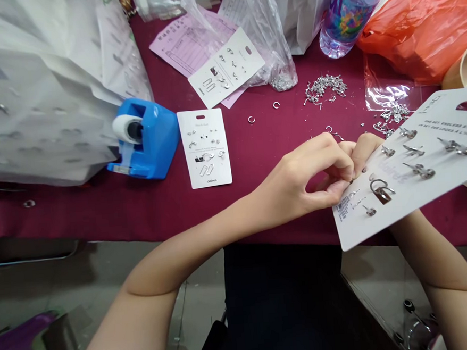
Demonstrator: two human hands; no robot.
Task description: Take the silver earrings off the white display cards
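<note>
My left hand (313,177) is curled in a pinch at the left edge of a white earring card (426,188), fingertips pressed together on a tiny piece I cannot make out. The card is tilted, its back toward me, with several silver earring posts and a ring sticking through. My right hand (365,147) is mostly hidden behind the card; only its fingertips show over the card's upper left edge, and its forearm runs beneath the card. It supports the card from behind.
On the maroon tablecloth (171,200) lie two more earring cards (204,147) (226,68), a blue tape dispenser (143,138), a heap of silver findings (325,88) and loose rings. Plastic bags, pink paper, a water bottle (348,12) and an orange bag (431,22) crowd the back.
</note>
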